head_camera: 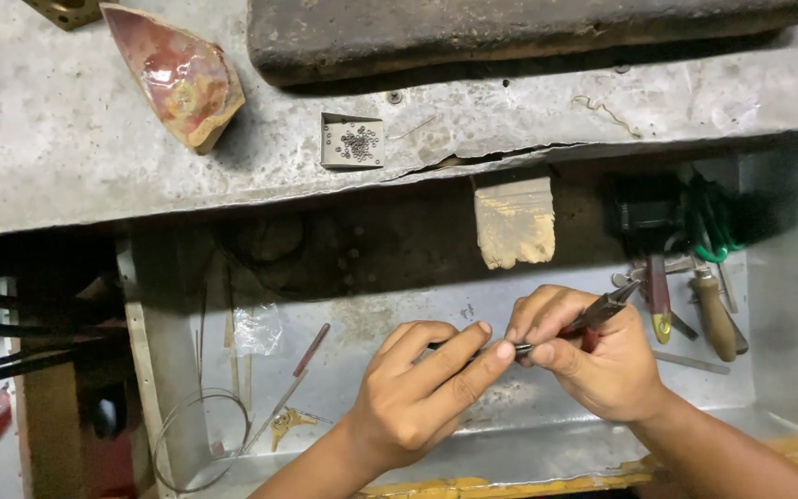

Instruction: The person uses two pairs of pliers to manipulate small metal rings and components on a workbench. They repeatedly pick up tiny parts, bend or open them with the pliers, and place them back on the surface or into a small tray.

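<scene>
My right hand [593, 356] grips red-handled pliers [602, 314] whose jaws point left toward my left fingertips. My left hand [422, 388] pinches a second dark, thin tool [445, 347] between thumb and forefinger, tip to tip with the pliers. Whatever sits between the tips is too small to make out. Both hands hover over an open metal-lined drawer [371, 323]. A wooden bench peg [514, 220] juts out just above the hands. On the bench top, a small square tray of tiny metal rings [353, 143] rests near the edge.
A polished reddish stone [177, 74] lies on the grey bench top [66, 157] at the upper left. Several hand tools [695, 296] are piled in the drawer's right side. A coil of wire [200, 434], a thin red-handled tool [293, 379] and a small brass piece [288, 423] lie at the drawer's left.
</scene>
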